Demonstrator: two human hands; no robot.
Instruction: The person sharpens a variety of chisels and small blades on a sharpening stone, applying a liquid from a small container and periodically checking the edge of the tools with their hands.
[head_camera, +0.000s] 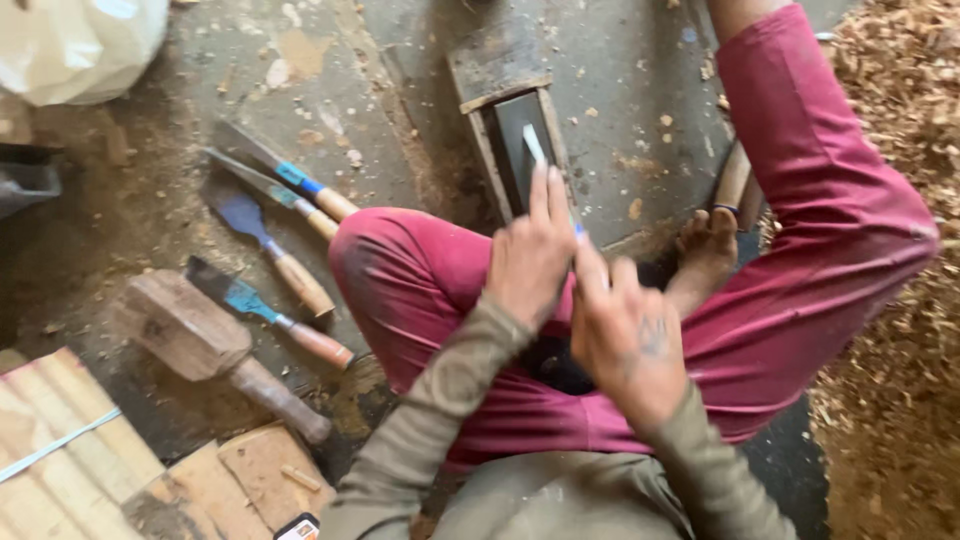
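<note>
Right at the centre, a narrow pale chisel blade (534, 146) is laid tip-down on the dark sharpening stone (522, 150), which sits in a worn wooden box (497, 62) on the concrete floor (620, 90), just beyond the person's knees. The left hand (530, 255) is on top of that blade, two fingers (548, 200) stretched out straight and side by side, pressing along it. The right hand (625, 330) is tucked just behind and touching the left, fingers curled in around the tool's handle end, though motion blur hides the grip itself, and only a speck of blue shows between the hands. Both sleeves are drab olive. The person sits on the floor in red trousers (800, 200), one leg folded across, a bare foot (705, 250) just right of the stone box, and a wooden handle (733, 175) lying behind that foot.

Out to the left, well apart from the hands, four chisels (275, 200) with blue collars and pale wooden handles lie fanned on the floor. Beside them, nearer the camera, a chunky wooden mallet (195, 335) rests on its side. Bottom left, pale wooden planks (60, 450) with a light strip across. Top left, a white plastic bag (75, 40). Along the right edge, a deep heap of wood shavings (900, 300)
</note>
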